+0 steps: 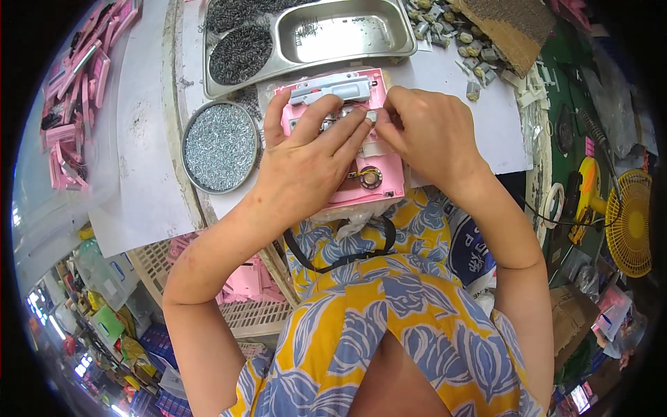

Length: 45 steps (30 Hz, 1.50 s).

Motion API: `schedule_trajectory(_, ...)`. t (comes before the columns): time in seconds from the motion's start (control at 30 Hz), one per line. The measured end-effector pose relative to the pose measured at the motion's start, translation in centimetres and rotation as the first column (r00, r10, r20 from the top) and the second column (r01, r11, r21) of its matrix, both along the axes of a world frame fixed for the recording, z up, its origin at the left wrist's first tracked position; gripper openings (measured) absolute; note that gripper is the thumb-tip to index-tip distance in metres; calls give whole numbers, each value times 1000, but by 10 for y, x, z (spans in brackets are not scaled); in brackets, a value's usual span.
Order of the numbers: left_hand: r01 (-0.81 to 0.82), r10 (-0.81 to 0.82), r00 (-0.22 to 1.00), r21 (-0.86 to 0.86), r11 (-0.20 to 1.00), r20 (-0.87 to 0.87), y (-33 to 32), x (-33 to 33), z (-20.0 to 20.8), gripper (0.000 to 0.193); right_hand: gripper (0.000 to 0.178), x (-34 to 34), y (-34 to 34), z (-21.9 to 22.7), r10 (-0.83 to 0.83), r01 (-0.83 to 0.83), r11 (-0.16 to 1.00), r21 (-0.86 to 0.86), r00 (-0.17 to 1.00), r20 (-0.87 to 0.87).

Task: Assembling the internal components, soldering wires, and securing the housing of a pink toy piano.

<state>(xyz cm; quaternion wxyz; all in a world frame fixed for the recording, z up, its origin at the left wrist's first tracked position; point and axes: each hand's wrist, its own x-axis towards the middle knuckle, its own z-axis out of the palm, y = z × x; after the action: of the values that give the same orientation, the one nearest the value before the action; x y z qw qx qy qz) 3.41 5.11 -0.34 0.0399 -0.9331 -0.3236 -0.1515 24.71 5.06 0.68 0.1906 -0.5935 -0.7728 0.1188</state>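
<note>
A pink plastic housing (389, 170) lies in front of me at the table's edge, its inside facing up. A grey plastic part (340, 90) runs along its far end, and a small round part with wires (369, 177) sits near its close end. My left hand (302, 156) rests over the housing's left half with fingers stretched and spread, fingertips touching small parts in the middle. At the right side, my right hand (434, 135) has thumb and forefinger pinched close to a small pale part (372, 116). What the pinch holds is hidden.
A round dish of small silver screws (219, 147) stands to the left. Behind it lies a metal tray (347, 55) with dark screws. Small motors (476, 66) are heaped at the far right, pink pieces (76, 90) at the far left. A yellow fan (629, 222) stands right.
</note>
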Motion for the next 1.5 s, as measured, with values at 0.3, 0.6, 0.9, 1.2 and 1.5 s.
schedule_trajectory(0.3,24,-23,1000,50,998,-6,-1,2,-2,40,16,6,-16,-15,-283,152,946,-286,818,-500)
schedule_trajectory(0.6,46,-43,991,-24,999,126,3,3,-3,38,20,21,-11,-15,-239,67,951,-302,781,-577)
schedule_trajectory(0.9,101,-101,992,0,995,69,11,3,-1,37,21,19,-4,-17,-221,54,946,-318,827,-517)
schedule_trajectory(1.2,86,-84,995,-39,996,62,15,6,-5,39,21,18,8,-5,-177,33,935,-354,907,-383)
schedule_trajectory(1.5,98,-97,995,-41,994,32,17,9,-4,49,15,17,2,-3,-158,37,954,-299,907,-391)
